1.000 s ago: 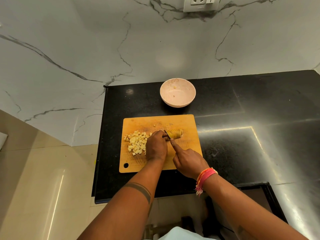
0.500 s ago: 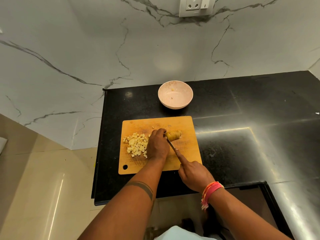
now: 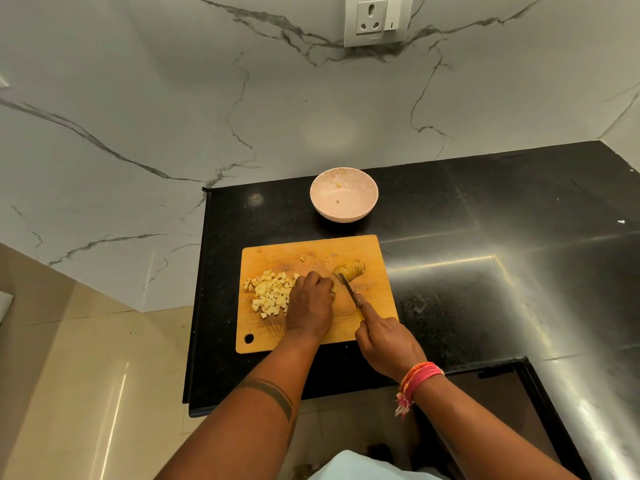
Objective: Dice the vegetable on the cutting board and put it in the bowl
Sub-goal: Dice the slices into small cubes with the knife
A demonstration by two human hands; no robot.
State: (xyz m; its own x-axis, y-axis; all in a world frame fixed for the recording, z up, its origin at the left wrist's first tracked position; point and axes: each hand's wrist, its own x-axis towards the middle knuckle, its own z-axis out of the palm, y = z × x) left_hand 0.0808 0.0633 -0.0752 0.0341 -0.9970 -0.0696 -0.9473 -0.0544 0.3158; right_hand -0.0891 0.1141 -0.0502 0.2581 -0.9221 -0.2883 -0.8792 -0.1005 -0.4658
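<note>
Two hands over wooden cutting board (image 3: 311, 252), which sits on black counter (image 3: 485, 271). Left hand (image 3: 309, 306) lies knuckles-up near board centre, fingers curled down at 12 o'clock end; whether it grips anything underneath, can't tell. Right hand (image 3: 384, 341) at board's 5 o'clock corner grasps knife (image 3: 349, 292), index finger laid along the spine, blade pointing to 11 o'clock w/ tip touching the sliced vegetable piece (image 3: 350, 269). That piece, skin-on w/ cut lines showing, sits at 1 o'clock of left hand, apart from it. Pile of diced cubes (image 3: 270, 294) at 9 o'clock of left hand, touching its edge. Pink bowl (image 3: 363, 209) stands off the board at 12 o'clock, just beyond its far edge; a couple of small scraps inside. Red-orange thread band (image 3: 419, 377) on right wrist.
</note>
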